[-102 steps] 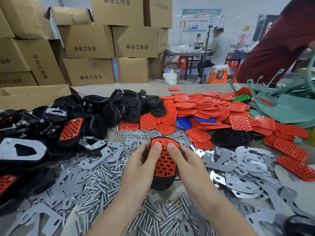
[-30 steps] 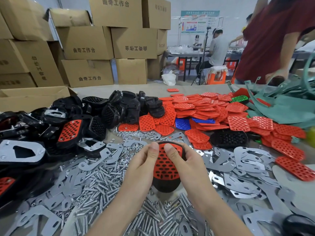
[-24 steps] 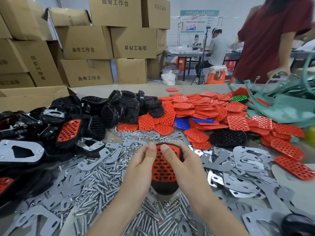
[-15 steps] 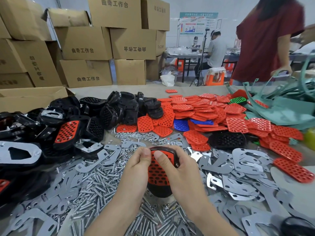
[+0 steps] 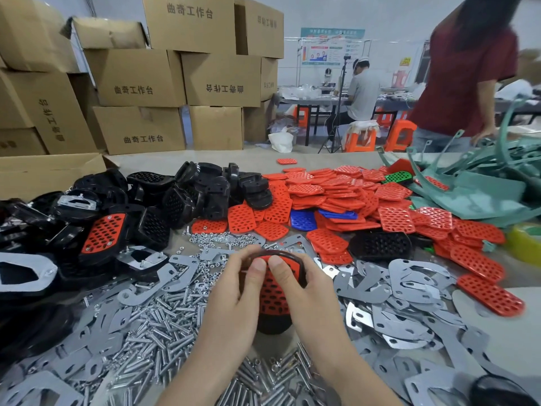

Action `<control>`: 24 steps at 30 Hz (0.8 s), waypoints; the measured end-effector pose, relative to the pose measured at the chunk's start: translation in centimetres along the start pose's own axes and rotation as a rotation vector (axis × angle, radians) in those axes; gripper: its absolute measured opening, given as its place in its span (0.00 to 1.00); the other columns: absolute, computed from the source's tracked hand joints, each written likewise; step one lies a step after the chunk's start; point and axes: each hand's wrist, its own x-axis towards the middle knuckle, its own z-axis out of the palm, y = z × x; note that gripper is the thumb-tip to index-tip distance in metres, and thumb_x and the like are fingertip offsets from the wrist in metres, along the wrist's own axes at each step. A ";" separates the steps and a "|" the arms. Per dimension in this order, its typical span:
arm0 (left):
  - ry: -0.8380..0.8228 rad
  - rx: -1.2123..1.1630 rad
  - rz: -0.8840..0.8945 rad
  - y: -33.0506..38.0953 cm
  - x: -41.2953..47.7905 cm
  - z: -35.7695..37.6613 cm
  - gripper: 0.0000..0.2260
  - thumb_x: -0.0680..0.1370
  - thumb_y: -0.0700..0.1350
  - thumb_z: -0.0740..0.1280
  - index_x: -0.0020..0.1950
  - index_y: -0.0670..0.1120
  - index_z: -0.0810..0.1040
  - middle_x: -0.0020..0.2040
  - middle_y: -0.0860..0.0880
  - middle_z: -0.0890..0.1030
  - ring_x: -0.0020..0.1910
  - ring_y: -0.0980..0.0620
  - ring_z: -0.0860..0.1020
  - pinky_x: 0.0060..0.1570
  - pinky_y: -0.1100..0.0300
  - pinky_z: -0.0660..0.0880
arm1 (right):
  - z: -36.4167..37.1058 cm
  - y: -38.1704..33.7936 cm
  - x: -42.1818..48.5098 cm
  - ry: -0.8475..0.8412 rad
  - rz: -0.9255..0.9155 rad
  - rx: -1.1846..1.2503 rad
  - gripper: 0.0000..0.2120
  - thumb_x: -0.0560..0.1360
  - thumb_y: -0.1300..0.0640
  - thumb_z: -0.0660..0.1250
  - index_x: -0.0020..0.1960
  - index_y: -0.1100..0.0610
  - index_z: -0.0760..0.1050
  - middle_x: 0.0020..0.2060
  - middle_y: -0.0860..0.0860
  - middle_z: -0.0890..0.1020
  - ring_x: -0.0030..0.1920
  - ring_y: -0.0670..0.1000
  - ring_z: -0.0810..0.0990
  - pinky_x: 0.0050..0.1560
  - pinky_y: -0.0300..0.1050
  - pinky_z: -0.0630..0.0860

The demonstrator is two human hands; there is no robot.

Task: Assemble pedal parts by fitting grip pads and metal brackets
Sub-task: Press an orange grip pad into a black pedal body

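Thumbs (image 5: 259,266) have met atop pedal (image 5: 275,323) grip pad (image 5: 273,294).

The stacked brown cardboard boxes (image 5: 137,74) behind my counter (image 5: 181,161) carried black print reading 曲奇工作台. On the middle-row box right of centre (image 5: 222,80) it stood upside down, and on the tall left-hand box (image 5: 44,112) sideways. The teal-headed wall poster (image 5: 332,51) had lettering too small for me to read.

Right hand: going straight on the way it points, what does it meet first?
The right hand holds the pedal. Pushed on forward and slightly left, it would probably reach the metal bracket just beyond, then a red pad. Depth is unclear.
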 end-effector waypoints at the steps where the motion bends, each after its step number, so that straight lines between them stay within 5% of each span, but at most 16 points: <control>1: -0.021 0.099 0.072 -0.2 0.0 -0.1 0.12 0.79 0.60 0.60 0.63 0.66 0.73 0.58 0.69 0.77 0.59 0.70 0.75 0.52 0.71 0.72 | -0.2 0.1 0.2 0.006 0.005 0.023 0.04 0.79 0.49 0.71 0.50 0.48 0.82 0.44 0.38 0.86 0.44 0.37 0.83 0.44 0.27 0.74; 5: -0.081 0.387 0.285 -0.6 -0.2 -0.4 0.19 0.82 0.56 0.59 0.72 0.67 0.64 0.64 0.68 0.68 0.63 0.72 0.69 0.57 0.79 0.64 | -0.8 0.2 0.4 0.010 0.038 0.080 0.14 0.74 0.38 0.68 0.51 0.47 0.83 0.46 0.42 0.87 0.46 0.38 0.83 0.46 0.29 0.75; 9: -0.078 0.433 0.291 -0.4 -0.1 -0.9 0.19 0.80 0.59 0.59 0.69 0.73 0.60 0.65 0.70 0.64 0.62 0.75 0.67 0.55 0.82 0.63 | -1.1 0.4 0.4 -0.032 0.134 0.149 0.23 0.76 0.29 0.63 0.54 0.45 0.84 0.50 0.48 0.87 0.52 0.47 0.85 0.57 0.48 0.80; 14: -0.045 0.514 0.343 -0.8 0.0 -0.9 0.19 0.78 0.60 0.59 0.68 0.70 0.62 0.66 0.70 0.66 0.58 0.76 0.69 0.53 0.78 0.66 | -1.3 0.1 0.5 -0.059 0.167 0.191 0.22 0.76 0.31 0.63 0.56 0.44 0.85 0.51 0.49 0.88 0.52 0.47 0.86 0.54 0.47 0.78; 19: -0.025 0.498 0.362 -0.6 -0.1 -0.7 0.17 0.79 0.56 0.62 0.67 0.65 0.63 0.66 0.64 0.70 0.56 0.64 0.74 0.53 0.61 0.76 | -1.5 -0.1 0.5 -0.077 0.180 0.205 0.23 0.73 0.32 0.64 0.57 0.45 0.85 0.52 0.50 0.88 0.56 0.50 0.86 0.61 0.52 0.79; 24: -0.067 0.455 0.358 -0.7 -0.3 -0.9 0.21 0.80 0.48 0.67 0.63 0.68 0.60 0.63 0.69 0.67 0.59 0.66 0.72 0.52 0.65 0.72 | -1.9 -0.5 0.7 -0.100 0.186 0.249 0.21 0.71 0.36 0.67 0.55 0.47 0.87 0.52 0.52 0.88 0.58 0.55 0.85 0.63 0.54 0.77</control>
